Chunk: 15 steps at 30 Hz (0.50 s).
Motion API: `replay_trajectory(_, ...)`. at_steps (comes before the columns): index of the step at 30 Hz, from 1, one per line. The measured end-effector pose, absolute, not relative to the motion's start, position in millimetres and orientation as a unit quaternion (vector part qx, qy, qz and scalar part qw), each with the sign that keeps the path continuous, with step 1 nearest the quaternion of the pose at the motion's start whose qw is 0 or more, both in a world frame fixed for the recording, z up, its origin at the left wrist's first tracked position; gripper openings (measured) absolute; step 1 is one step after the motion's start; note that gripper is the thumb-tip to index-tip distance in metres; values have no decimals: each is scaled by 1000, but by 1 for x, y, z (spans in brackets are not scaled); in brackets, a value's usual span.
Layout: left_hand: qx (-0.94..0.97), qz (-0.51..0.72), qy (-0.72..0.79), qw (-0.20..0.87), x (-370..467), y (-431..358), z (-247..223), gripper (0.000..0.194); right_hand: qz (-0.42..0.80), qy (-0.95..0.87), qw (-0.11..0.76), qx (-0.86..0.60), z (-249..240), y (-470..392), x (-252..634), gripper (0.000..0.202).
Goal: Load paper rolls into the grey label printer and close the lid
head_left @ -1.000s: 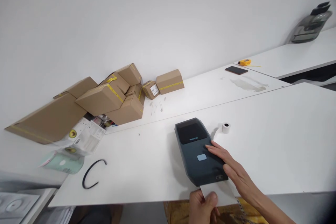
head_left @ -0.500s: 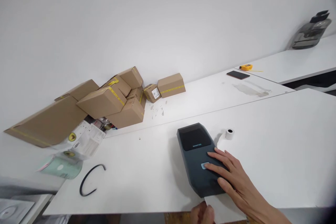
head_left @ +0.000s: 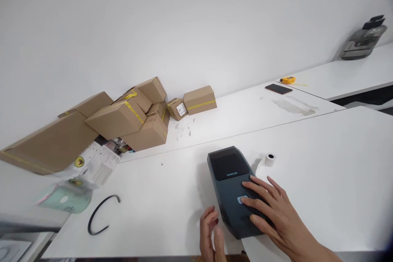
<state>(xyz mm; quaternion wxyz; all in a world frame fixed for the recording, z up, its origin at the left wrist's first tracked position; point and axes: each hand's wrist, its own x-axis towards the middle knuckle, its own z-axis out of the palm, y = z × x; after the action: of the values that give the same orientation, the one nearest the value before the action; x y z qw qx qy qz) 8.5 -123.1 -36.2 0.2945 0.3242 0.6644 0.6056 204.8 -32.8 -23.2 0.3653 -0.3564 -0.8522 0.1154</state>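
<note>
A dark blue-grey label printer (head_left: 231, 208) lies on the white table (head_left: 153, 229), its dark window at the far end. My right hand (head_left: 274, 213) rests on it with fingers spread, one fingertip on the light blue button (head_left: 241, 199). White paper (head_left: 259, 249) sticks out at the printer's near end, partly under my right wrist. Beside the printer's near left corner, my left hand (head_left: 210, 235) is raised with fingers loosely curled and thumb apart, holding nothing. Behind the printer, a small white paper roll (head_left: 270, 160) stands with its loose end trailing toward the printer.
Cardboard boxes (head_left: 147, 131) are piled at the back left, beside plastic packets (head_left: 101, 163) and a green pouch (head_left: 66, 198). A black curved band (head_left: 96, 213) lies front left. Toward the back right are a phone (head_left: 278, 88), a yellow tape measure (head_left: 287, 80) and a bottle (head_left: 362, 41).
My left hand has let go of the paper at the printer's near end and moved up and left beside the printer. My right hand stays on the button.
</note>
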Motion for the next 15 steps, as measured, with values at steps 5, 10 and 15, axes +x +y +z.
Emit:
replay_trajectory(5,333,607,615,376,28,-114,-27,80,339,-737,416,-411,-37,-43,212,45)
replay_trajectory(10,325,599,612,400,37,-112,-22,82,427,-632,467,-448,-50,-44,210,58)
replay_trajectory(15,302,583,637,404,42,-113,-34,84,446,-603,478,-457,-68,-50,202,58)
